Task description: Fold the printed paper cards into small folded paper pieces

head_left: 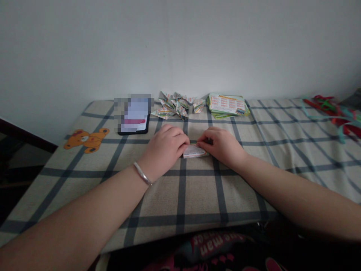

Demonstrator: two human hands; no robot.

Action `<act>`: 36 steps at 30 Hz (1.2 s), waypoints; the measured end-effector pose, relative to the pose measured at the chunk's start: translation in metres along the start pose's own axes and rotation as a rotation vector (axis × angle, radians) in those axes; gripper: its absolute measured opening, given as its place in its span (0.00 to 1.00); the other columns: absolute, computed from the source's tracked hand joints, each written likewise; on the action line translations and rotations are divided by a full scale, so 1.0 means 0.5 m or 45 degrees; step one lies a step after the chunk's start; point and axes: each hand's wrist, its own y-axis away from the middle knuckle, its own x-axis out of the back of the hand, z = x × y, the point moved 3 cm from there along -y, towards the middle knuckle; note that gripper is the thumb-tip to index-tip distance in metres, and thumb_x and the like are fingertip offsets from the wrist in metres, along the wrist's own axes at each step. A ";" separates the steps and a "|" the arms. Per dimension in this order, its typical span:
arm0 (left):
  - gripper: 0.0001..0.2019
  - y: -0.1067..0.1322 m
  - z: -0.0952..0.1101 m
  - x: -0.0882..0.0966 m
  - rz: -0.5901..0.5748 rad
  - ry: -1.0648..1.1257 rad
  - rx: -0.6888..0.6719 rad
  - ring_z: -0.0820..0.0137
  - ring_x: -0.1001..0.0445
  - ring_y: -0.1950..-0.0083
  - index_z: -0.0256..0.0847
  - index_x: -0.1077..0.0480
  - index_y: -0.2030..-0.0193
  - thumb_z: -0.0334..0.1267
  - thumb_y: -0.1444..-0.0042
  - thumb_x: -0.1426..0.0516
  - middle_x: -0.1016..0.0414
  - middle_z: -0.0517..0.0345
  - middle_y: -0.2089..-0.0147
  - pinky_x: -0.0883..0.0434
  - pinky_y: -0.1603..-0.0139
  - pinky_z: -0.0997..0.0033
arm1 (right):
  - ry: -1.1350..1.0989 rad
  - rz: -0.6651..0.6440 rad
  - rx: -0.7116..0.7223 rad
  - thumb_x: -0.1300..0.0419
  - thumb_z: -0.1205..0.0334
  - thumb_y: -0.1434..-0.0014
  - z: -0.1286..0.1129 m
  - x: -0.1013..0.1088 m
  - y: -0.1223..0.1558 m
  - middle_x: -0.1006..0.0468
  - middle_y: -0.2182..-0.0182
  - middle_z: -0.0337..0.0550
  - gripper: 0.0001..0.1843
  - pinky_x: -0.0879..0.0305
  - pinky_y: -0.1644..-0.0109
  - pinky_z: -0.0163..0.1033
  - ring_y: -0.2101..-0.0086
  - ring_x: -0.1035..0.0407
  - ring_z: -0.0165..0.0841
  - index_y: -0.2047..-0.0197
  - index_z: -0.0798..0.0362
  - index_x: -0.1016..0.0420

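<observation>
both hands press a folded paper slip (194,151) flat — left grip (166,145), right grip (220,145).

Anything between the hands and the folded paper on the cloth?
Nothing visible. Left hand and right hand both press directly on the folded paper on the checked cloth; the folded pieces lie farther back.

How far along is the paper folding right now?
Done: a cluster of folded pieces lies by the wall. In hand: the left hand and right hand press one partly folded slip flat on the checked cloth. Left: a stack of flat sheets waits unfolded.
</observation>
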 end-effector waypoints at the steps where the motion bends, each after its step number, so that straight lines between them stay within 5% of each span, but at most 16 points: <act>1: 0.07 0.000 0.003 0.000 -0.040 -0.011 -0.043 0.62 0.32 0.54 0.39 0.25 0.63 0.33 0.39 0.45 0.25 0.53 0.60 0.33 0.50 0.60 | -0.001 0.001 -0.002 0.38 0.63 0.42 0.000 0.000 0.000 0.26 0.70 0.40 0.05 0.43 0.67 0.35 0.70 0.34 0.30 0.68 0.53 0.24; 6: 0.09 0.011 0.016 0.013 -0.234 -0.069 -0.134 0.62 0.31 0.52 0.39 0.25 0.59 0.30 0.38 0.47 0.25 0.53 0.59 0.31 0.48 0.59 | 0.000 -0.007 -0.004 0.39 0.63 0.41 -0.002 0.002 0.001 0.27 0.70 0.40 0.05 0.43 0.67 0.35 0.71 0.35 0.30 0.68 0.54 0.24; 14: 0.15 0.034 0.028 0.037 -0.232 -0.173 -0.195 0.59 0.34 0.47 0.41 0.26 0.50 0.29 0.41 0.47 0.27 0.52 0.52 0.33 0.43 0.54 | -0.011 0.038 0.039 0.37 0.63 0.42 0.002 0.008 0.002 0.26 0.69 0.41 0.04 0.43 0.67 0.35 0.70 0.34 0.30 0.68 0.53 0.23; 18: 0.16 0.038 0.032 0.035 -0.215 -0.228 -0.202 0.56 0.35 0.45 0.40 0.27 0.48 0.29 0.43 0.46 0.28 0.50 0.51 0.34 0.41 0.51 | -0.090 0.108 0.202 0.37 0.68 0.42 -0.002 0.019 0.000 0.23 0.69 0.41 0.02 0.39 0.63 0.35 0.68 0.31 0.30 0.66 0.53 0.22; 23: 0.12 0.038 0.046 0.037 -0.259 -0.298 -0.264 0.57 0.32 0.48 0.36 0.27 0.53 0.29 0.41 0.47 0.27 0.48 0.53 0.33 0.43 0.52 | -0.168 -0.091 0.562 0.41 0.62 0.37 -0.021 0.023 0.017 0.20 0.67 0.43 0.08 0.34 0.58 0.37 0.64 0.28 0.32 0.60 0.54 0.21; 30: 0.15 0.046 0.053 0.043 -0.329 -0.291 -0.155 0.57 0.28 0.49 0.36 0.29 0.49 0.31 0.41 0.49 0.26 0.46 0.49 0.30 0.47 0.55 | -0.010 -0.240 0.617 0.45 0.59 0.34 -0.029 0.021 0.030 0.20 0.61 0.43 0.11 0.34 0.55 0.39 0.60 0.27 0.33 0.58 0.50 0.21; 36: 0.16 0.058 0.054 0.052 -0.327 -0.259 -0.200 0.59 0.29 0.42 0.40 0.30 0.48 0.33 0.40 0.51 0.26 0.48 0.44 0.48 0.32 0.43 | 0.125 -0.247 0.643 0.49 0.56 0.32 -0.034 0.019 0.034 0.20 0.61 0.45 0.16 0.35 0.58 0.38 0.61 0.28 0.33 0.58 0.51 0.21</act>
